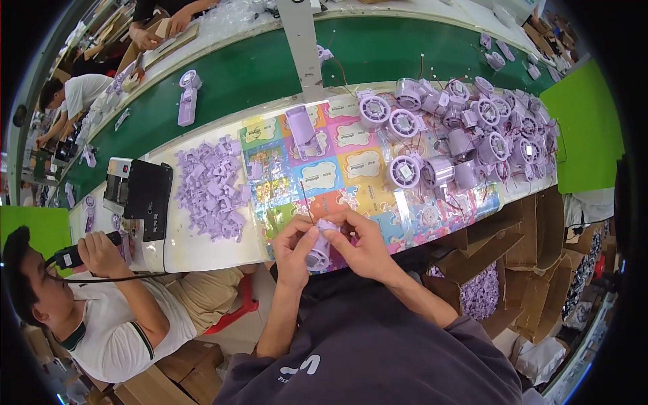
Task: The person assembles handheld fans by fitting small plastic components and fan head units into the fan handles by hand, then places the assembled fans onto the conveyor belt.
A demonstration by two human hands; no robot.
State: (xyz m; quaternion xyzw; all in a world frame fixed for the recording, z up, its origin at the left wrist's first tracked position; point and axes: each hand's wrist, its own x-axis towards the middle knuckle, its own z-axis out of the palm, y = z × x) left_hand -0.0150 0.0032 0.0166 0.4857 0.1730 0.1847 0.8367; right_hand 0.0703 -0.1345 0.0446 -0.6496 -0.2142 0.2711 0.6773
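Gripping a purple fan part (317, 258) with left hand (293, 248) + right hand (363, 247) | holding it at near edge of colourful mat (318, 175) | got small purple bits (209, 196) heaped left of mat, more fan parts (461, 143) on its right

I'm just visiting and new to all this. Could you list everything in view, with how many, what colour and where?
Held housing: one, purple, between both hands
Fan-like housings: dozens, purple, mat's right side
Trough-shaped part: one, purple, mat's back edge
Small parts: too many to count, purple, piled left of mat
Patterned mat: one, multicoloured, on bench
Boxy device: one, black and silver, left
Belt-like strip: one, green, behind bench
Panels: two, bright green, left and right
Cardboard boxes: several, brown, mostly lower right
Co-workers: three visible, left and upper left
Handheld tool: one, black, nearest co-worker's hand
Left fingers: on housing's left
Right fingers: on housing's right
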